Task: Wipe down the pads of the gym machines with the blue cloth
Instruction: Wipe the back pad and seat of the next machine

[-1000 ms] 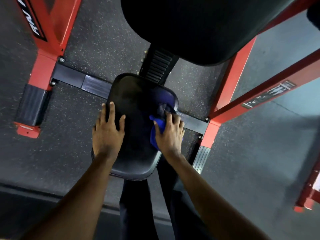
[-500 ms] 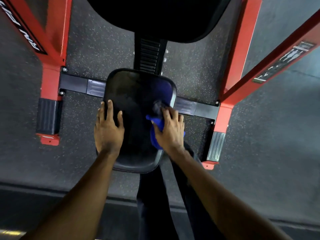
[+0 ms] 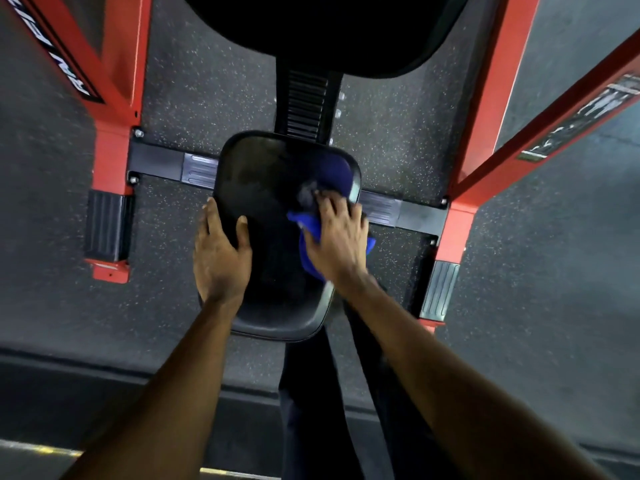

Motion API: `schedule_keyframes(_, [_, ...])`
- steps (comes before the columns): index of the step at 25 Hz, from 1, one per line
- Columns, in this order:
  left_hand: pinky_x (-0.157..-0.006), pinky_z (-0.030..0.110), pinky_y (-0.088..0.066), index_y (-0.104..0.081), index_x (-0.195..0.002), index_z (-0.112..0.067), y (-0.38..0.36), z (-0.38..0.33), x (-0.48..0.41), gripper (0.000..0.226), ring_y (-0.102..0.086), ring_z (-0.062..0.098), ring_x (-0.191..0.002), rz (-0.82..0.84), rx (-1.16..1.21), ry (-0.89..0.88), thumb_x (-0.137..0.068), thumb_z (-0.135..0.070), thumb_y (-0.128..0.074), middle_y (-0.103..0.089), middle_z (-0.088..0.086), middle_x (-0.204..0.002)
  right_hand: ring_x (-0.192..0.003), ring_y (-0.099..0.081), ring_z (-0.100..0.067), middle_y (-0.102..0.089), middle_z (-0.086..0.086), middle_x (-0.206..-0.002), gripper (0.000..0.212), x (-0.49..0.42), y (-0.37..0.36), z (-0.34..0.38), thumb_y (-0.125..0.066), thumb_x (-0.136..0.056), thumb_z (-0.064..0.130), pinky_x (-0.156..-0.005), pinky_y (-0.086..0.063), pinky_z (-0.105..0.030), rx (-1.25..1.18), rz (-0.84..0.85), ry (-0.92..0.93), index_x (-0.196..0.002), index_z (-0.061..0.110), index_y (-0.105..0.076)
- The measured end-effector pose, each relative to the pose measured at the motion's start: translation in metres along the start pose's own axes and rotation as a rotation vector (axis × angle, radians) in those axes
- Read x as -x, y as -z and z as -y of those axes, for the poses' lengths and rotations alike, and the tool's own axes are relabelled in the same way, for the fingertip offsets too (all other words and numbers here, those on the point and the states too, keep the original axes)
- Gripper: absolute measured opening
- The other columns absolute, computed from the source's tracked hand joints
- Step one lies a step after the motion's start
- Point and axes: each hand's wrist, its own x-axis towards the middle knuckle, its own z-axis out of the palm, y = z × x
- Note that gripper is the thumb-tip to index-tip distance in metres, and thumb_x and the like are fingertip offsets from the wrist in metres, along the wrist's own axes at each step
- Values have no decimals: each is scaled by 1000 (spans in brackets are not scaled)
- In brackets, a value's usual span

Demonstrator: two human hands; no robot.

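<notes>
A black seat pad (image 3: 273, 188) of a red-framed gym machine lies below me at the centre of the view. My right hand (image 3: 337, 237) presses the blue cloth (image 3: 308, 237) onto the pad's right side, fingers spread over the cloth; most of the cloth is hidden under the hand. My left hand (image 3: 218, 254) rests flat on the pad's left edge, fingers straight and the thumb on the pad top. A larger black back pad (image 3: 332, 32) hangs at the top of the view.
Red frame posts (image 3: 114, 140) (image 3: 485, 98) stand left and right of the seat, joined by a black floor crossbar (image 3: 408, 213). A ribbed black seat post (image 3: 306, 105) runs up behind the seat. The floor (image 3: 554, 271) is speckled dark rubber. My dark trouser legs (image 3: 318, 393) stand below the seat.
The view has swung so the seat sits more squarely below me. My right hand with the cloth has slid slightly forward along the pad's right side. My left hand stays on the left edge.
</notes>
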Motion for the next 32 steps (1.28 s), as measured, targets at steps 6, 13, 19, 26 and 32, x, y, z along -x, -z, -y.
schedule_keyframes(6, [-92, 57, -48, -17, -159, -35, 17, 9, 16, 70, -57, 45, -115, 133, -59, 160, -99, -64, -36, -52, 21, -137, -142, -38, -28, -47, -1, -151, 61, -44, -10, 8, -56, -93, 49, -111, -33, -51, -26, -17, -72, -144, 18, -47])
schedule_keyframes(13, [-84, 51, -51, -22, -158, -28, 15, 8, 16, 74, -60, 41, -111, 128, -72, 232, -96, -67, -36, -52, 16, -137, -140, -45, -24, -53, -3, -148, 62, -107, -22, 51, -56, -90, 50, -112, -40, -42, -3, 155, 479, -143, 18, -53])
schedule_keyframes(19, [-86, 48, -51, -21, -158, -26, 18, 9, 14, 75, -58, 35, -114, 144, -35, 222, -97, -67, -35, -54, 15, -134, -148, -30, -24, -35, -4, -160, 65, -98, -36, 88, -49, -98, 50, -117, -26, -43, 96, 96, 78, -152, 15, -38])
schedule_keyframes(26, [-95, 45, -51, -25, -157, -21, 11, 15, 16, 74, -50, 28, -128, 92, 17, 159, -98, -64, -39, -47, 8, -148, -118, -60, -28, -65, -3, -129, 51, -158, -30, 102, -55, -93, 52, -99, -43, -37, 119, 142, 383, -132, 19, -58])
schedule_keyframes(32, [-105, 43, -44, -28, -156, -17, 8, 19, 15, 73, -47, 25, -134, 71, 32, 129, -99, -63, -39, -43, 4, -155, -132, -53, -25, -62, -5, -136, 58, -115, -42, 100, -58, -88, 47, -109, -42, -40, 85, 148, 608, -135, 13, -59])
